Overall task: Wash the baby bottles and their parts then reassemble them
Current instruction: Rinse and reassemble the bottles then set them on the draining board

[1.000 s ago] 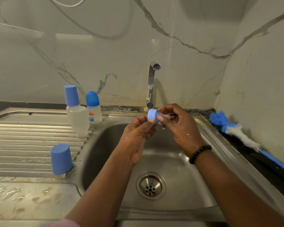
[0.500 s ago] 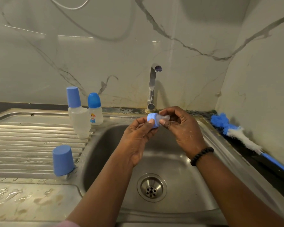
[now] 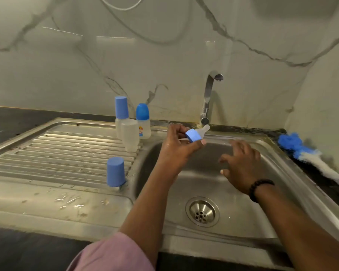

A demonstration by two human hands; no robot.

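Observation:
My left hand (image 3: 179, 148) pinches a blue collar ring with a clear teat (image 3: 196, 133) through it, held above the back left of the sink basin (image 3: 243, 204). My right hand (image 3: 241, 163) hovers over the basin with fingers spread and holds nothing. On the draining board stand a capless clear bottle (image 3: 130, 135), a bottle with a tall blue cap (image 3: 121, 114) and a small bottle with a rounded blue cap (image 3: 143, 122). A loose blue cap (image 3: 115, 171) stands upside down near the basin's left rim.
The tap (image 3: 208, 96) rises behind the basin and no water runs. A blue and white bottle brush (image 3: 309, 155) lies on the dark counter to the right. The drain (image 3: 202, 211) sits in the basin's front. Water drops lie on the draining board (image 3: 47, 153).
My right hand has let go of the teat and ring and dropped away to the right. My left hand now holds the part alone, shifted left.

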